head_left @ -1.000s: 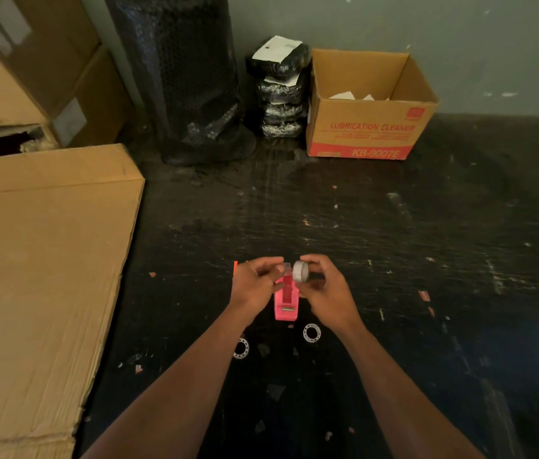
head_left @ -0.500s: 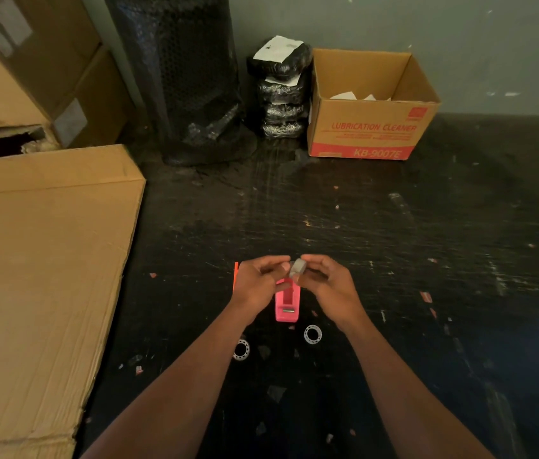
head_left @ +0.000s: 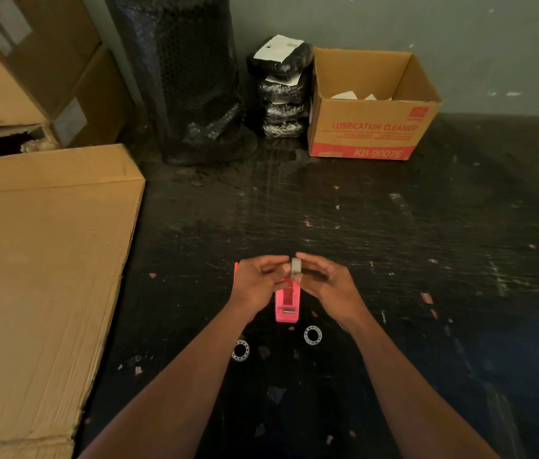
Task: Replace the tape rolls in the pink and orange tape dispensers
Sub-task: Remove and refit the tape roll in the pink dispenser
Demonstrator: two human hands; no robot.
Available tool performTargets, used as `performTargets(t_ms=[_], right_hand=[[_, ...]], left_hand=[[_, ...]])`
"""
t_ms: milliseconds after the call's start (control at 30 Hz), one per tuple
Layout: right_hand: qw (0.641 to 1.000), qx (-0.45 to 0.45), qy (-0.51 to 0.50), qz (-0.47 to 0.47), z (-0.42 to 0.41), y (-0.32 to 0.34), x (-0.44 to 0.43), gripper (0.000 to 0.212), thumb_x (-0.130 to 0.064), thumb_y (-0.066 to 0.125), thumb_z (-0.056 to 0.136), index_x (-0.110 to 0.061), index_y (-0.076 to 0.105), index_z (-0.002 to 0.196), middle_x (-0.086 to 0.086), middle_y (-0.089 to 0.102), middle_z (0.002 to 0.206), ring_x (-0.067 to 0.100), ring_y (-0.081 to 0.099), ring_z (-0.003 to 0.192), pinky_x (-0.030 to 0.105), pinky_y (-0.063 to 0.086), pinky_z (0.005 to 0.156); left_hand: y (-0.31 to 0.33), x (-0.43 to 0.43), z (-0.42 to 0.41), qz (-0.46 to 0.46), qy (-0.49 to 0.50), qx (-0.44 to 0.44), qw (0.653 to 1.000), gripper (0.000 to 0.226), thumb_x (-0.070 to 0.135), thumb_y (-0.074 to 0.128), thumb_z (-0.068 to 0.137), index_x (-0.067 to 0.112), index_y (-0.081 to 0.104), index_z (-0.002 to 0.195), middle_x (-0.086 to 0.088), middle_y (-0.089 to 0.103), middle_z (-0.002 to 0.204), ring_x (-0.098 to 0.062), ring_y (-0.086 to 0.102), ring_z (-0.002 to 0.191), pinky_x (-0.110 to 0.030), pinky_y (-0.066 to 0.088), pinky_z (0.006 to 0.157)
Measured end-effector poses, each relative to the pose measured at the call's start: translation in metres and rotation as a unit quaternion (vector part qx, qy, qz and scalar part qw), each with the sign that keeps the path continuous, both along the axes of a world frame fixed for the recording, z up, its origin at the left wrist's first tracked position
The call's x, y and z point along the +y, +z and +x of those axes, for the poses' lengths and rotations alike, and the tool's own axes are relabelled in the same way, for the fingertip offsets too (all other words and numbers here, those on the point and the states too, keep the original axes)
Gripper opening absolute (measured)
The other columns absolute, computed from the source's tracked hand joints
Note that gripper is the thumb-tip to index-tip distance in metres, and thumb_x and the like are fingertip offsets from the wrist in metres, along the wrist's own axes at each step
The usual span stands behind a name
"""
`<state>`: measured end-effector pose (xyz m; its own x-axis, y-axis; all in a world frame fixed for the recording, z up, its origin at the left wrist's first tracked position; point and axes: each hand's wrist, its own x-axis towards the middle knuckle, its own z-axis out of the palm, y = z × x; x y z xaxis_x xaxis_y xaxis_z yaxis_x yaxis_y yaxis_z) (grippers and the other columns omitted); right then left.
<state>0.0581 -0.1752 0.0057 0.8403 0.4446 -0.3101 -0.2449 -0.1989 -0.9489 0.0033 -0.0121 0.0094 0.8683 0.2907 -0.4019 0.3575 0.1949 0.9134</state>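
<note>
Near the front middle of the dark, scratched worktop (head_left: pixel 377 226): pink tape dispenser (head_left: pixel 287 304), moulded plastic, boxy, standing flat with its metal cutter strip toward the viewer.

Both hands meet just above its far end. Left hand (head_left: pixel 256 283) curled, fingertips pinched toward the small tape roll (head_left: pixel 295 267). Right hand (head_left: pixel 326 283) grips that roll between thumb and fingers; roll is a short grey-white cylinder, held on edge just over the dispenser's open slot. Whether the left fingers actually touch the roll: cannot tell.

Thin orange edge (head_left: pixel 236 271) shows behind the left hand, mostly hidden; likely the orange dispenser, shape not readable.

Two empty ring-shaped cores on the worktop nearer the viewer: one (head_left: pixel 312 335) just right of the pink dispenser's near end, one (head_left: pixel 240 350) to the left, beside the left forearm. Both pale, with spoked or notched inner rims.

Worktop littered with small scraps and flecks. Flat corrugated cardboard sheet (head_left: pixel 39 276) covers the left side. At the back: open cardboard box (head_left: pixel 372 127) with red print, stack of black-wrapped bundles (head_left: pixel 283 94), tall black bubble-wrap roll (head_left: pixel 188 77).
</note>
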Motion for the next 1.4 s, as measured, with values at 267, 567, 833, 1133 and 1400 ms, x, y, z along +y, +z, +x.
performTargets(t_ms=[267,567,833,1133,1400], right_hand=[[0.998,-0.03,0.013,-0.05,0.001,0.003,0.002,0.046,-0.01,0.078,0.089,-0.03,0.069,0.129,-0.006,0.076,0.12,0.006,0.071,0.114,0.042,0.053,0.108],[0.99,-0.06,0.053,-0.116,0.003,0.007,0.004,0.05,-0.021,0.079,0.09,-0.028,0.064,0.137,-0.008,0.07,0.132,0.008,0.063,0.126,0.042,0.047,0.113],[0.98,-0.07,0.08,-0.166,0.009,0.006,0.003,0.055,-0.017,0.08,0.088,-0.02,0.063,0.14,-0.004,0.064,0.14,0.008,0.061,0.124,0.028,0.046,0.105],[0.943,-0.14,0.149,-0.264,0.012,-0.018,0.01,0.05,-0.014,0.075,0.091,-0.026,0.063,0.138,-0.002,0.062,0.142,0.012,0.059,0.129,0.042,0.049,0.111],[0.903,-0.211,0.178,-0.329,0.006,-0.04,0.015,0.042,-0.019,0.067,0.095,-0.025,0.066,0.136,0.002,0.068,0.135,0.021,0.057,0.129,0.036,0.046,0.108]], left_hand=[[-0.009,-0.001,-0.002,0.013,0.01,0.011,1.0,0.022,0.005,0.067,0.097,0.011,0.077,0.116,-0.006,0.079,0.111,-0.013,0.078,0.099,-0.026,0.064,0.082],[-0.017,-0.001,-0.003,0.008,0.012,0.027,1.0,0.025,0.003,0.067,0.097,0.011,0.075,0.12,-0.007,0.078,0.114,-0.018,0.076,0.105,-0.032,0.065,0.087],[-0.034,-0.005,-0.009,0.148,0.002,0.049,0.988,0.03,0.003,0.067,0.096,0.017,0.071,0.122,-0.001,0.076,0.116,-0.013,0.073,0.109,-0.039,0.06,0.099],[-0.077,-0.02,-0.026,0.248,-0.066,0.112,0.96,0.106,0.01,0.092,0.072,0.014,0.032,0.16,-0.005,0.051,0.156,-0.021,0.048,0.145,-0.046,0.044,0.119],[-0.107,-0.022,-0.026,0.256,-0.07,0.098,0.959,0.087,0.017,0.091,0.075,0.024,0.048,0.15,0.003,0.067,0.136,-0.011,0.065,0.122,-0.041,0.057,0.104]])
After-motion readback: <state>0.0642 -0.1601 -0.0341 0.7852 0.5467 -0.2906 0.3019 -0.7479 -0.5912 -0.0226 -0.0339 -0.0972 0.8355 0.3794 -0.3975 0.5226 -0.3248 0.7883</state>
